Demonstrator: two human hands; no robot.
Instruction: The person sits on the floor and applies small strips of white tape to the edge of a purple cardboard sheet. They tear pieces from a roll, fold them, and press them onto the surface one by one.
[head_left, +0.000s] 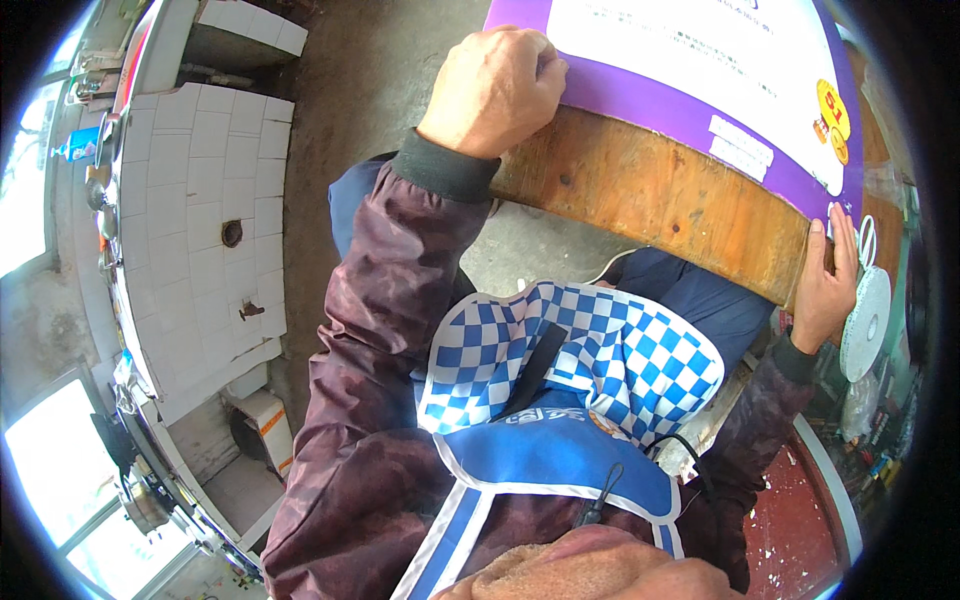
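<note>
A purple-bordered printed sheet or board (637, 94) lies on a wooden table (660, 176), its white middle bearing writing and a yellow sticker. At its near left corner my left hand (495, 94) is curled into a loose fist, knuckles up. Whether those fingers pinch the purple edge is hidden. My right hand (829, 277) lies against the table's right end with fingers stretched, the tips touching the purple corner. Beside that hand is a pale round disc (866, 322) with a white cord loop. I see nothing held in the right hand.
A blue-and-white checked apron (570, 360) covers my lap below the table edge. To the left stands a white-tiled counter (210, 202) with a blue bottle (79, 144) and a metal pot (146, 502) on top. A red panel (791, 517) is at lower right.
</note>
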